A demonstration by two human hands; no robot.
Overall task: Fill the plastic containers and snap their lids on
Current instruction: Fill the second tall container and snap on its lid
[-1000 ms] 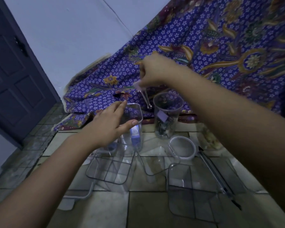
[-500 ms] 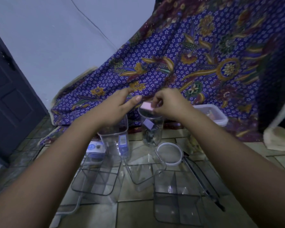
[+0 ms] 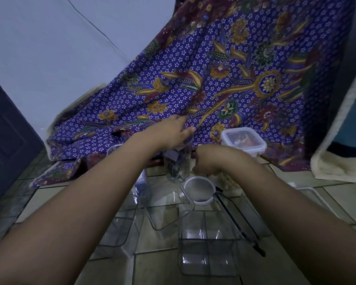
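Observation:
A tall round clear jar (image 3: 178, 163) with dark bits at its bottom stands on the tiled floor in front of the cloth. My left hand (image 3: 171, 132) lies across its mouth, thumb along the rim. My right hand (image 3: 209, 159) is curled against the jar's right side, low down; whether anything is inside the fist is hidden. The jar's round white lid (image 3: 199, 191) lies just in front of it. An empty clear rectangular container (image 3: 208, 241) sits nearest me. A square container (image 3: 245, 140) with its lid clipped on rests on the cloth at the right.
More clear containers and lids lie under my left arm (image 3: 119, 229) and in the middle (image 3: 164, 214). Black tongs (image 3: 240, 227) run diagonally at the right. A purple patterned cloth (image 3: 224, 79) drapes behind, with a dark door (image 3: 6, 145) at the left.
My left hand left the square tall container and moved right onto the round jar's mouth. My right hand dropped from the jar's rim to its side; the pink piece is out of sight.

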